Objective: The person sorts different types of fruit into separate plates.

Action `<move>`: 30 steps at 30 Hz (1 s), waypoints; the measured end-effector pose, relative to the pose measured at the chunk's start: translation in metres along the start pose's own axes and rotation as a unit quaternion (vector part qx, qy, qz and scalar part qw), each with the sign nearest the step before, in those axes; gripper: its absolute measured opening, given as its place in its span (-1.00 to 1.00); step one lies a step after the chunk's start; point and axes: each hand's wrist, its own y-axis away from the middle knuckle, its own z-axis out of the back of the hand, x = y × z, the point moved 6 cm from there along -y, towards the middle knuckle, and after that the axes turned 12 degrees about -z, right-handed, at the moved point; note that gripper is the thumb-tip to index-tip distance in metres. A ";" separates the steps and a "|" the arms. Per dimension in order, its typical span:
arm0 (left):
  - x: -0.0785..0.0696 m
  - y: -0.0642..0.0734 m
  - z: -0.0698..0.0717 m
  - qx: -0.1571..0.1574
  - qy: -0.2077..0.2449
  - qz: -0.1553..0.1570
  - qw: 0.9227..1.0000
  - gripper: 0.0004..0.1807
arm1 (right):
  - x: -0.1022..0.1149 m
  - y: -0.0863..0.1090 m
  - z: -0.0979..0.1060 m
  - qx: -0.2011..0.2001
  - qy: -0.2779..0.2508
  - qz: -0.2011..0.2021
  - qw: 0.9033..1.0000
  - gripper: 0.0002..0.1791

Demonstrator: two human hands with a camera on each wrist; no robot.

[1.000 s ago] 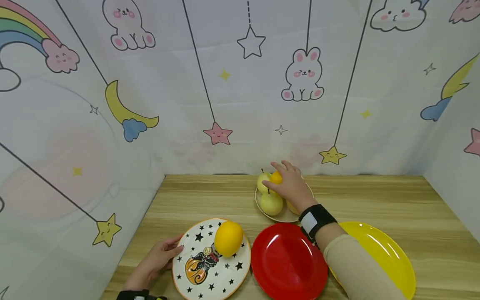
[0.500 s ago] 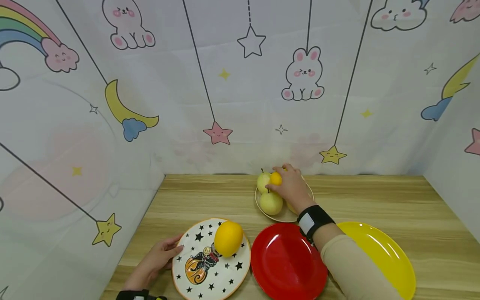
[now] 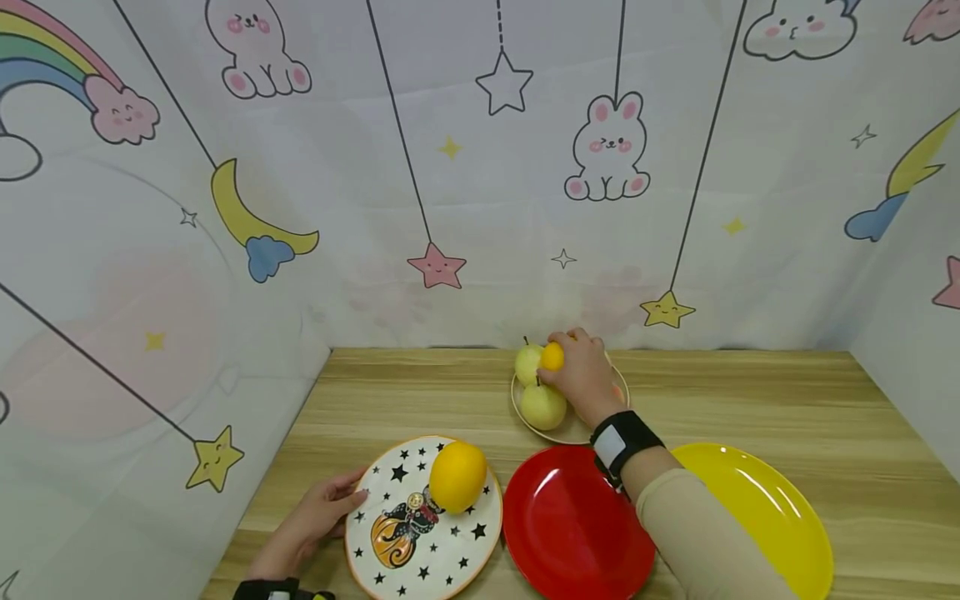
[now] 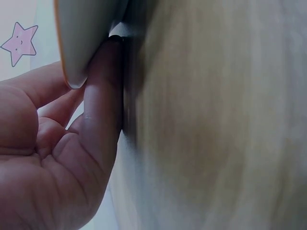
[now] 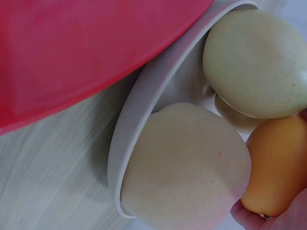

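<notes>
My left hand [image 3: 321, 510] pinches the left rim of a white plate [image 3: 468, 554] printed with black stars and a pumpkin figure. Its thumb lies over the rim, and fingers [image 4: 101, 105] reach underneath in the left wrist view. One orange [image 3: 457, 477] sits on this plate. At the back, my right hand [image 3: 588, 379] grips a second orange [image 3: 552, 357] among fruit in a shallow cream bowl [image 3: 519, 410]. Two green-yellow pears [image 3: 543, 407] lie left of that hand. In the right wrist view, a pale, pink-flecked fruit [image 5: 187, 165] touches the held orange [image 5: 276, 165].
A red plate [image 3: 577, 525] stands between the star plate and a yellow plate [image 3: 780, 508], which my right forearm partly covers. The wooden table [image 3: 420, 383] meets a white printed cloth backdrop [image 3: 495, 183] behind the bowl.
The right hand's fingers have closed in from spread around the orange in the bowl to gripping it. The left hand and star plate have stayed in place.
</notes>
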 end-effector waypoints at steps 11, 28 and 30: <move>-0.002 0.001 -0.003 0.017 0.006 -0.015 1.000 -0.43 | -0.004 0.002 0.003 -0.008 -0.050 -0.019 0.999 -0.38; -0.004 0.003 -0.001 0.015 0.001 -0.013 1.000 -0.43 | -0.012 -0.002 0.015 -0.045 -0.107 -0.036 0.993 -0.40; -0.003 0.002 -0.001 0.009 -0.002 -0.007 1.000 -0.44 | -0.013 -0.001 0.018 -0.055 -0.119 -0.034 0.991 -0.41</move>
